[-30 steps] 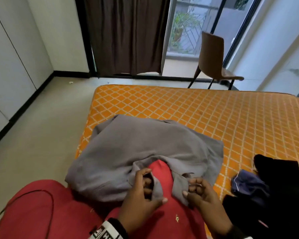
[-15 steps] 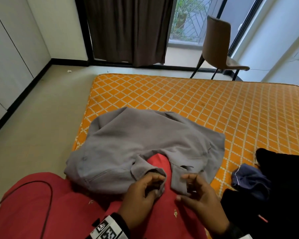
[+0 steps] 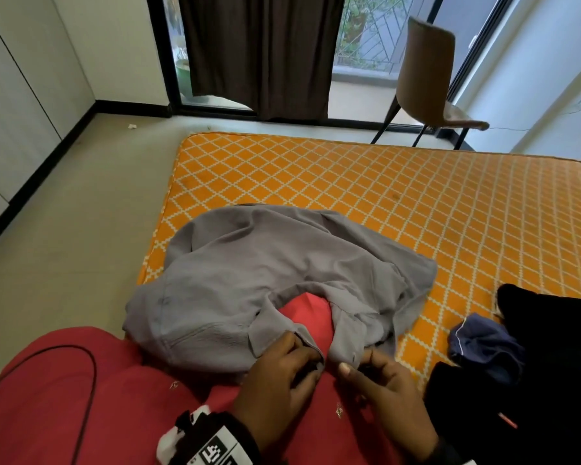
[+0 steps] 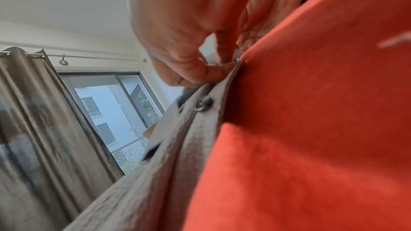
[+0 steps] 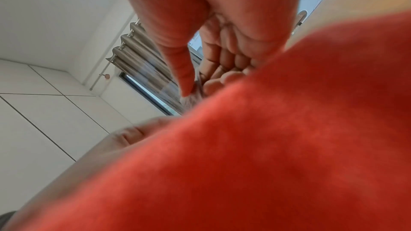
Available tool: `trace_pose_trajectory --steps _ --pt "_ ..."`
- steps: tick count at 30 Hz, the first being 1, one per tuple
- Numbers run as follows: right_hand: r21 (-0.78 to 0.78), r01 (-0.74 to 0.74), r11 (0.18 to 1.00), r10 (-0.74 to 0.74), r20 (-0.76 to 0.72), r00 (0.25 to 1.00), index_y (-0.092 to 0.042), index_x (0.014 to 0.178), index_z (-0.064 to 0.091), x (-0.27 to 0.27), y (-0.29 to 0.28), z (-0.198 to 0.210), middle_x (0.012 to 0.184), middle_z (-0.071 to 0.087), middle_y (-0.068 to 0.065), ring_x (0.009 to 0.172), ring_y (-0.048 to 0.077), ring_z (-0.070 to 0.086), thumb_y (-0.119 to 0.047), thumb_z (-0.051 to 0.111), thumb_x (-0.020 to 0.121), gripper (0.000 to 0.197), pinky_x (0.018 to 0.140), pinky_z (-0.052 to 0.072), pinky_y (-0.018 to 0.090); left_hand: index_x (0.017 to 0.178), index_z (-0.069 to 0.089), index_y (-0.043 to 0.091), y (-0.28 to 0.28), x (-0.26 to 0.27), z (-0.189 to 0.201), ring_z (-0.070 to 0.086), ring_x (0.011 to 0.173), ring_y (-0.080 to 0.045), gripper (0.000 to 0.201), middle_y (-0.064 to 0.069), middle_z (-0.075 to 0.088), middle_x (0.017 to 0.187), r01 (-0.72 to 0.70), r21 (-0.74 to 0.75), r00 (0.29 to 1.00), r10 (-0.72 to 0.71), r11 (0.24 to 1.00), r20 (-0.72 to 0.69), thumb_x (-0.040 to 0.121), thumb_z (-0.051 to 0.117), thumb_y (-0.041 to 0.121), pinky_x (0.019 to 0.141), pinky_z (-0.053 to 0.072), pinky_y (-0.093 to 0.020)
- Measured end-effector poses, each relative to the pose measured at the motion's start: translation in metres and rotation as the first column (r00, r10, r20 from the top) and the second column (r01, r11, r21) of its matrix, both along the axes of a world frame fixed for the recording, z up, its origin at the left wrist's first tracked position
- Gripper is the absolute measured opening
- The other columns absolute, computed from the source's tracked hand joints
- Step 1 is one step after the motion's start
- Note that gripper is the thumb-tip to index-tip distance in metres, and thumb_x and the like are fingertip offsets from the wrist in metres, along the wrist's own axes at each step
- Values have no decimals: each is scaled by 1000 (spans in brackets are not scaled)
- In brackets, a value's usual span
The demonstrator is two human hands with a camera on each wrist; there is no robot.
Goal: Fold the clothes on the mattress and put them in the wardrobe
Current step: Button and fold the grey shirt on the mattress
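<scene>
You are pinching the grey shirt's front edges with your left hand and right hand, nothing folded, dark clothes waiting beside it.

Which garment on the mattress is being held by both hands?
The grey shirt; left hand and right hand pinch its front edges, while the black garment and navy garment lie untouched.

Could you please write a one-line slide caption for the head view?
Both hands, left and right, pinch the grey shirt's front edges over a red lap on the orange mattress.

Soft window daylight, blurry wrist views
</scene>
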State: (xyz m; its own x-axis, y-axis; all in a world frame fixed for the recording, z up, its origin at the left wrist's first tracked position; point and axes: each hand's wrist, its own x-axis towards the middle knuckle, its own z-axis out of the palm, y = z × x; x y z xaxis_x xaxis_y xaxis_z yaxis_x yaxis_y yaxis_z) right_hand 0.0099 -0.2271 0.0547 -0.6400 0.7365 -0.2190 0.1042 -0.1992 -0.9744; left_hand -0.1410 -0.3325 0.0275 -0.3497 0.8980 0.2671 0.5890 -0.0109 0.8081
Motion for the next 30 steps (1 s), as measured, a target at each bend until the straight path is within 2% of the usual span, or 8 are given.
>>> trace_pose_trajectory --steps 4,7,13,17,19,22,26,30 --pt "27 11 1000 -10 -49 999 -8 69 65 -2 -2 4 58 59 9 52 16 55 6 71 76 16 48 44 22 92 65 27 -1 -5 4 59 85 4 7 18 63 89 -55 33 998 54 998 44 87 63 29 75 42 -9" --pt "97 11 995 -10 -7 1000 -20 65 66 -1 -2 3 59 56 4 57 19 54 -20 81 69 15 54 44 26 85 64 24 -2 -7 10 62 80 0 8 16 64 83 -44 69 992 35 997 120 84 63 17 73 42 -10" --pt "141 31 989 -33 10 999 -12 64 60 -2 -3 -5 59 51 6 59 18 49 -14 76 73 19 56 42 27 96 72 23 -1 -3 3 61 83 2 15 22 60 90 44 33 989 -48 998 140 82 69 29 73 42 -7" --pt "181 38 983 -46 43 998 -18 62 60 -2 -3 -6 60 53 7 60 18 49 -26 78 75 24 59 42 31 93 70 24 -1 -3 -2 60 82 -2 19 18 57 89 55 -27 987 -50 998 152 75 75 25 71 42 -8" --pt "211 40 977 -54 62 997 -19 64 63 -1 -4 -6 62 59 9 60 20 54 -32 82 68 23 59 45 33 87 68 25 1 -3 -1 61 78 -4 14 15 59 88 38 -25 983 -33 999 182 75 74 20 70 42 -9" --pt "202 95 975 -106 44 993 -11 65 64 0 -4 -7 61 62 14 58 22 56 -24 83 62 23 56 45 31 84 68 21 1 -2 2 60 81 -4 7 14 60 85 12 4 982 -13 1000 190 79 72 18 73 42 -11" --pt "260 195 946 -208 24 978 -11 64 61 0 -2 -6 57 52 2 53 17 46 -3 79 72 21 51 38 29 83 63 22 1 -4 5 60 84 -9 6 11 60 84 -27 30 980 21 999 198 85 66 18 75 42 -14" --pt "305 178 935 -184 -9 983 -18 68 64 1 -1 -8 61 55 0 55 10 48 -48 82 63 35 53 41 24 80 57 20 1 -4 5 56 76 -8 11 11 57 77 -41 -4 978 41 999 206 90 60 16 70 38 -13"
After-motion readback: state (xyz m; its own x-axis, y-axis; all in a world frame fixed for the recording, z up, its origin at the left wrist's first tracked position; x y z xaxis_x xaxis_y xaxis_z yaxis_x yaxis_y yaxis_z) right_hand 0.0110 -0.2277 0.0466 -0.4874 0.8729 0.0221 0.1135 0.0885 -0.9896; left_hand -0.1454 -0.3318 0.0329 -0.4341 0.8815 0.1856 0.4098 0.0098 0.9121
